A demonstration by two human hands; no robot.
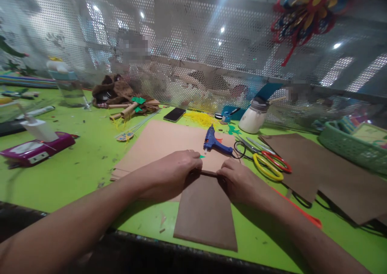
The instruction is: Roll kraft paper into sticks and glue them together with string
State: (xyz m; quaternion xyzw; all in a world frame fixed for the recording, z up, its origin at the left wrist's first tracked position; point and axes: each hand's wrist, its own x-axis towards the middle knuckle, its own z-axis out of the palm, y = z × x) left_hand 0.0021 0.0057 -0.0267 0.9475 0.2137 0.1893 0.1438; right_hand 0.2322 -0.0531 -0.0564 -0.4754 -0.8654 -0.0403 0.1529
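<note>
My left hand (169,173) and my right hand (242,181) both pinch the far edge of a brown cardboard sheet (205,213) that lies on the green table (75,165) in front of me. The fingers of each hand are curled and pressed on that edge, left hand at its left corner, right hand at its right corner. Beyond the sheet lies a stack of lighter brown cardboard (160,141). A blue glue gun (214,141) rests on that stack just past my fingers.
Yellow-handled scissors (266,167) and red-handled scissors (276,161) lie to the right, next to dark brown sheets (317,173). A white jar (254,116), a phone (174,114), a green basket (353,145) and a pink case (36,149) stand around. A perforated metal screen (193,44) closes the back.
</note>
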